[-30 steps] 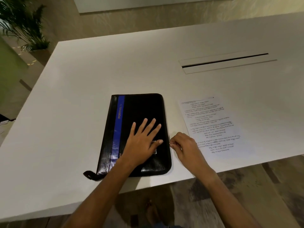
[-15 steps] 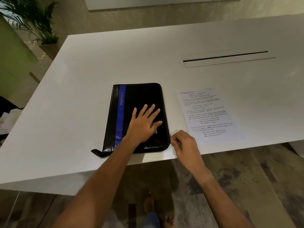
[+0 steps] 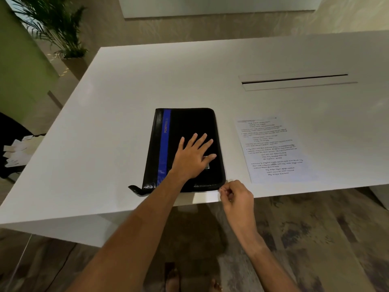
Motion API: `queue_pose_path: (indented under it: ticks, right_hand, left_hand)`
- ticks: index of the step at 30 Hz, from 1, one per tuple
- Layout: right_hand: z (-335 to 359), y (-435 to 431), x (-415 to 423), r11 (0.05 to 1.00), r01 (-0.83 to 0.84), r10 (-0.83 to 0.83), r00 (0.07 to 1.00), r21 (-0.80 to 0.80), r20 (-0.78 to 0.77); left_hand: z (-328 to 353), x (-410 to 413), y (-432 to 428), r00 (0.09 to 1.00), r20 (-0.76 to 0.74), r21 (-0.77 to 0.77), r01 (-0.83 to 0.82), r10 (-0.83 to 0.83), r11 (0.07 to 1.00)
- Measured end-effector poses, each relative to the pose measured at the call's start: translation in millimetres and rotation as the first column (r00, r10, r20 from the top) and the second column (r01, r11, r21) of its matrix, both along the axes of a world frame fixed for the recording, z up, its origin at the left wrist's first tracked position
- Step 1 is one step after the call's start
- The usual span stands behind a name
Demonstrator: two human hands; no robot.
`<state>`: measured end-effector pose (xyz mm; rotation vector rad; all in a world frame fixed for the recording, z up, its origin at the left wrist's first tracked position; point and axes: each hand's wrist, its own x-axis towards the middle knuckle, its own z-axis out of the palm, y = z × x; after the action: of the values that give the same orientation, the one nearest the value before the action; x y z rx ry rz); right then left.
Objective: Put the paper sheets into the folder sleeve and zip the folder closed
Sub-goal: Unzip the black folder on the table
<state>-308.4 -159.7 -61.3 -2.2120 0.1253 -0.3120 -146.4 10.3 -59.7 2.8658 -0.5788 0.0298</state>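
The black folder (image 3: 189, 127) with its blue stripe lay flat and closed on the white counter (image 3: 117, 127), close to the near edge. The paper sheets (image 3: 271, 148) lay just beside it on the right, apart from it and not yet inside.

The left hand (image 3: 192, 158) rested flat on the cover, fingers spread and straight, pressing down and gripping nothing. The right hand (image 3: 237, 194) was curled at the folder's near right corner, thumb and forefinger pinched on what looked like the small zipper pull (image 3: 220, 188). It was too small to make out clearly.

The folder looked semi-stiff, with a glossy cover likely to slide on the smooth counter, so the flat palm seemed a sensible anchor. The pull was the place to take hold, and the rounded corner was probably where the zip would drag or catch — a steady tug along the edge, not upward, would suit. The sheets seemed thin, light and floppy. They would best be lifted by one edge and kept squared, since they could crease or fan apart on their way into the sleeve.
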Motion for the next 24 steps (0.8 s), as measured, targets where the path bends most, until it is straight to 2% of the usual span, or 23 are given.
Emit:
queue_pose_path:
  ticks: [9, 11, 14, 16, 18, 24]
  right_hand:
    - [1.3, 30.3, -8.2, 0.985, 0.171, -0.172, 0.984, 0.03, 0.037]
    - [0.3, 33.5, -8.1, 0.978, 0.207, -0.208, 0.977, 0.022, 0.057]
    - [-1.2, 36.2, -7.2, 0.969, 0.245, -0.246, 0.968, 0.018, 0.056]
    - [-3.4, 39.1, -5.5, 0.96, 0.282, -0.281, 0.957, 0.005, 0.066]
    - [-4.1, 44.6, -6.2, 0.948, 0.319, -0.319, 0.945, 0.002, 0.073]
    - [-11.9, 78.5, -14.8, 0.924, 0.38, -0.382, 0.921, 0.047, 0.072]
  left_hand:
    - [5.0, -3.4, 2.6, 1.0, 0.012, -0.005, 0.018, -0.018, 1.0]
    - [9.8, -0.7, 3.8, 0.999, -0.031, -0.051, 0.032, -0.034, 0.998]
    - [17.9, 5.9, 26.0, 0.969, -0.119, -0.19, 0.192, -0.216, 0.963]
    - [14.3, 7.3, 53.4, 0.906, -0.05, -0.123, 0.411, -0.419, 0.903]
    - [5.5, 4.3, 74.8, 0.857, 0.019, 0.004, 0.516, -0.516, 0.857]
    - [-11.0, -1.4, 76.6, 0.87, 0.042, 0.08, 0.487, -0.491, 0.87]
